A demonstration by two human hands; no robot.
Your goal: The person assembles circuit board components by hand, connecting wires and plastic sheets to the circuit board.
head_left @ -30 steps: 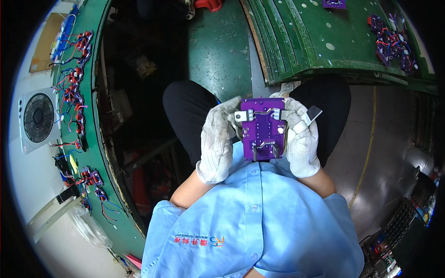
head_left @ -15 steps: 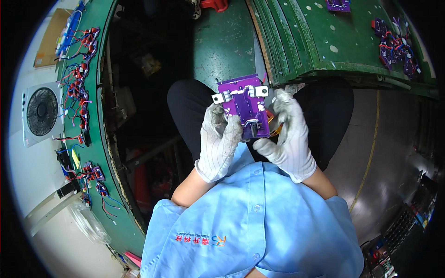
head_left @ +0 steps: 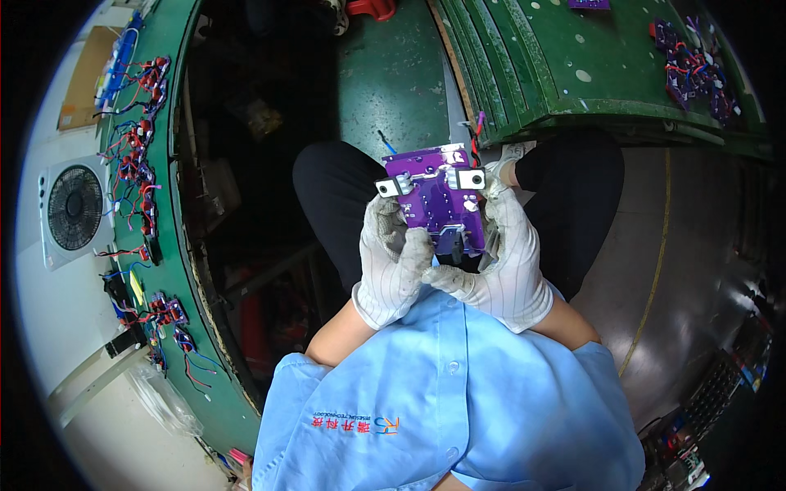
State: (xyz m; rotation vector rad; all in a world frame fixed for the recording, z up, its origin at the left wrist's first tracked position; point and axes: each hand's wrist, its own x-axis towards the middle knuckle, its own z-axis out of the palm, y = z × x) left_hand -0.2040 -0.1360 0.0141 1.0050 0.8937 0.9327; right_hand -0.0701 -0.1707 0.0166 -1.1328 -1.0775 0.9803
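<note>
A purple circuit board [head_left: 442, 202] is held up in front of my lap. Two pale metal tabs with holes stick out at its sides, and a dark part sits at its near edge. Red and blue wires show past its far edge. My left hand [head_left: 391, 260], in a white striped glove, grips the board's left side with the thumb over the near corner. My right hand [head_left: 508, 260], gloved alike, is curled along the right side, its fingers at the edge and its thumb under the near end. The undersides of the fingers are hidden.
On the left, a green bench [head_left: 205, 401] bears a row of wired circuit boards [head_left: 135, 164]. Beyond it lies a fan [head_left: 75, 207]. At the far right, a green table [head_left: 565, 82] carries more wired boards [head_left: 696, 74]. A red stool [head_left: 372, 8] stands ahead.
My right hand has come in from the right and closed along the board's right edge. The board has tilted, and wires now show at its far edge. My left hand keeps its grip.
</note>
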